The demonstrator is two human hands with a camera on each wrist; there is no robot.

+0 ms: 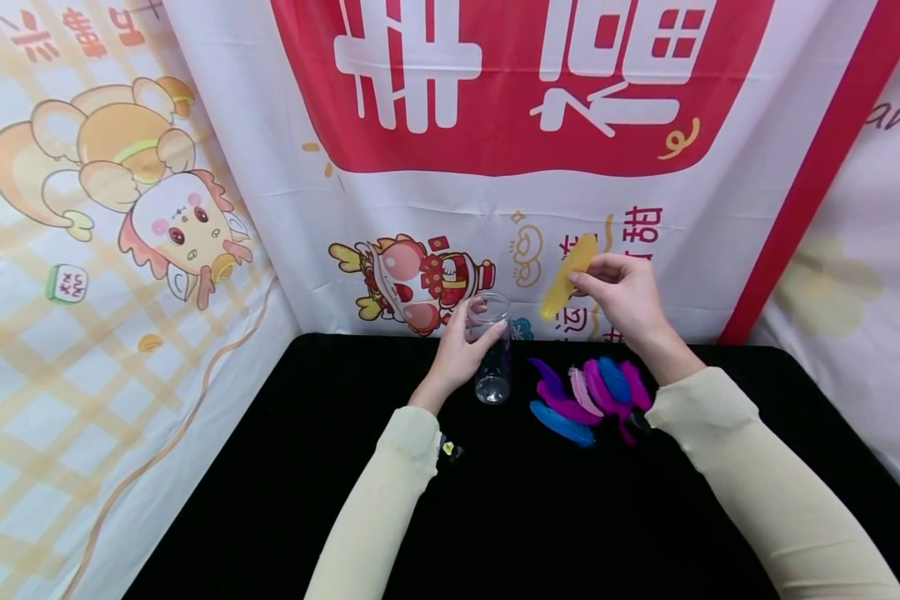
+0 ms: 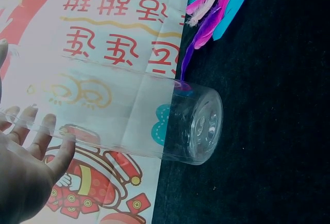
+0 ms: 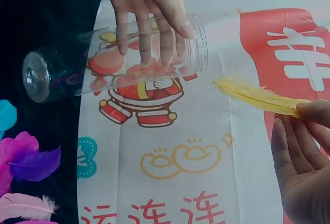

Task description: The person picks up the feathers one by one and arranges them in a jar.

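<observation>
My left hand (image 1: 461, 346) grips a clear plastic jar (image 1: 492, 367) near its open top, thumb on one side and fingers along the other. The jar stands upright in the head view, and nothing shows inside it. In the right wrist view its threaded mouth (image 3: 198, 43) faces the yellow feather (image 3: 263, 97). Thumb and fingertips of my right hand (image 1: 622, 292) pinch that feather by one end, to the right of the jar and higher than its rim. The feather's fluffy end points toward the jar mouth, a short gap away.
Several loose feathers, pink, purple and blue (image 1: 562, 423), lie in a cluster on the black table (image 1: 540, 517), right of the jar. A white cloth backdrop with red print (image 1: 420, 196) hangs behind the table's far edge. Another printed cloth (image 1: 217, 358) hangs at the left.
</observation>
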